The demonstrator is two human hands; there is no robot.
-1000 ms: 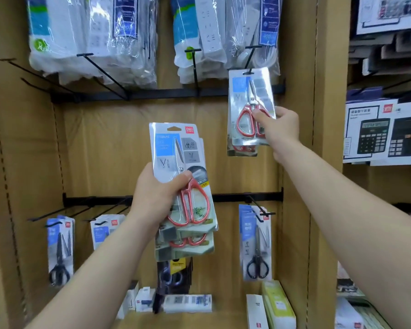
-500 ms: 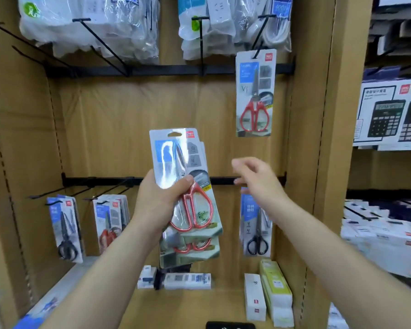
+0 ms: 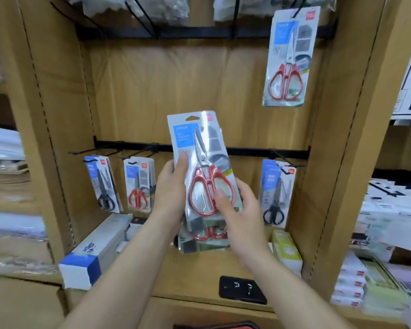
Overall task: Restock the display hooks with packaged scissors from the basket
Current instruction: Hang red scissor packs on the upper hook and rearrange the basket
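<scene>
as the left hand (image 3: 173,186) gripped a stack of red-handled scissor packs (image 3: 207,243) by its left edge, thumb on front, the right hand (image 3: 237,214) pinched the front pack (image 3: 199,148) low, thumb on the handles, likely to peel it off for hanging. one matching pack (image 3: 290,58) hung on the upper right hook (image 3: 296,11). lower rail (image 3: 247,150) carried other scissors. wooden shelf (image 3: 188,276) below, boxes (image 3: 93,252) at its sides.

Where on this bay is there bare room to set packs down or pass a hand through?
Bare shelf board between the blue-and-white box and the black plate. Open back panel left of the hanging red scissors pack, for a hand. Crowded: left end of the lower rail, black scissors pack beside lower red pack.
</scene>
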